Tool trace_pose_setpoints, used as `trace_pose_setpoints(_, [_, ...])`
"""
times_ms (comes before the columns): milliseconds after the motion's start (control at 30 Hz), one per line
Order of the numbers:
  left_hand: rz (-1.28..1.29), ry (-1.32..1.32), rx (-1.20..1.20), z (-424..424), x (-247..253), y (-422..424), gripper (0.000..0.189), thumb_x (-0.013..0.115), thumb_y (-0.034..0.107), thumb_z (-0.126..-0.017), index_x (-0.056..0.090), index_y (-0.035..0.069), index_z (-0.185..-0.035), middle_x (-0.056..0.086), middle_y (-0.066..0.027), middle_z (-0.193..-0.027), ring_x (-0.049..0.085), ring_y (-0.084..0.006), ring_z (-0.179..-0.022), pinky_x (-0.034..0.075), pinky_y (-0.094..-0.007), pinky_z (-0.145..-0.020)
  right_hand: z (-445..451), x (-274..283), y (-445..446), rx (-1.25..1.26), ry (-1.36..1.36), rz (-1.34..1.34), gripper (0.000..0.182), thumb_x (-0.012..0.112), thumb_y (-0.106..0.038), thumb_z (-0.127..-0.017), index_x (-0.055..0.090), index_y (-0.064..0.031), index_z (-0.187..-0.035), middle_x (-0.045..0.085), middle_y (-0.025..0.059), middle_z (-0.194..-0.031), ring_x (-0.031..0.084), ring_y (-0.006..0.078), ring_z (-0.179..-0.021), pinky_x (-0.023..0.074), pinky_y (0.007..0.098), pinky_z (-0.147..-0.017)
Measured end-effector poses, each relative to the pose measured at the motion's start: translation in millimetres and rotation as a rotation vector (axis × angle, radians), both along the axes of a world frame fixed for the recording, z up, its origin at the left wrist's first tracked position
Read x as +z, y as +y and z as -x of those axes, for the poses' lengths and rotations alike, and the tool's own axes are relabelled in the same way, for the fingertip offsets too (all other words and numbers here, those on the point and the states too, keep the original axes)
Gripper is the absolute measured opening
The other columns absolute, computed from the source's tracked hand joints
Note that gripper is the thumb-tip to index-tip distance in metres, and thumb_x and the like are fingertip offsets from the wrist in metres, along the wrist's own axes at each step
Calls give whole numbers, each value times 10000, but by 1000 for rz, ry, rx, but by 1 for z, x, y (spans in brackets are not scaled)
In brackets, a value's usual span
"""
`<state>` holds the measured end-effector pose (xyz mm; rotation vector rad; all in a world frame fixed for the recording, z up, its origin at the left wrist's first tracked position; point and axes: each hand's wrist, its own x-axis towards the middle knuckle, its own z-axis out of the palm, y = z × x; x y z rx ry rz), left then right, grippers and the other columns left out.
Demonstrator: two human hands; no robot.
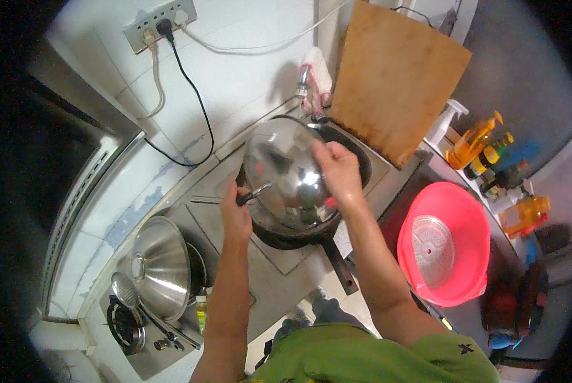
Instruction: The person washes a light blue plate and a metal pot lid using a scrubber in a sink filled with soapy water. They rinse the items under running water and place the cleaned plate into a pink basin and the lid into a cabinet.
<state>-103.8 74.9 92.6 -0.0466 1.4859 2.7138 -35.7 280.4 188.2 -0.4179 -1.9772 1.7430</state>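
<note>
A shiny, dome-shaped stainless steel lid or pan (pixel 286 163) is tilted in front of me, its rounded side facing up. My left hand (pixel 235 210) is closed around a black handle (pixel 243 198) with a metal end that meets the dome. On the dome's right side rests my right hand (pixel 341 170), fingers curled and blurred; whether they hold anything is unclear. Beneath the dome is a dark wok (pixel 286 237), its long handle (pixel 341 270) pointing towards me. A thin metal rod (pixel 204 199) shows left of my left hand.
Behind the wok are a dark sink (pixel 362 158), a tap (pixel 303 84) with a cloth, and a leaning wooden board (pixel 400 76). A pink basin (pixel 479 239) stands right, near several bottles (pixel 467 146). Left are a steel cover (pixel 164 268), a skimmer (pixel 124 289) and a gas burner (pixel 123 330).
</note>
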Motion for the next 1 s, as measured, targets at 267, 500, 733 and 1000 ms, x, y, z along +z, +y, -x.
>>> trace_pose_setpoints(267, [-163,-536,-387,-52,-25,-25,294,562,317,-881,510,47,-983,559,-47,-886,531,-170,-702,494,-311,-616,-57,26,-82,112,301,-689,262,638,-238,-818,560,-22,-692,528,155,-588,524,306,-501,417,357,-475])
trace_pose_setpoints(500, [-151,-156,-478,-69,-51,-35,263,564,343,-875,534,109,-992,533,-2,-818,503,-116,-648,434,-258,-529,-91,30,-104,282,362,-963,287,623,-288,-799,521,-75,-637,526,99,-562,530,314,-526,400,401,-453])
trace_pose_setpoints(733, [-208,-188,-564,-68,-28,-15,236,532,328,-897,527,109,-982,482,22,-737,461,-106,-581,381,-250,-475,-124,43,-103,245,488,-982,268,581,-313,-832,535,-94,-683,501,80,-585,538,297,-547,397,395,-463])
trace_pose_setpoints(1000, [-320,-225,-556,-69,-11,-6,211,495,311,-922,520,108,-971,424,48,-646,413,-96,-505,320,-240,-414,-159,51,-109,178,404,-1030,153,604,-239,-813,573,-90,-799,466,82,-611,513,278,-536,418,390,-485])
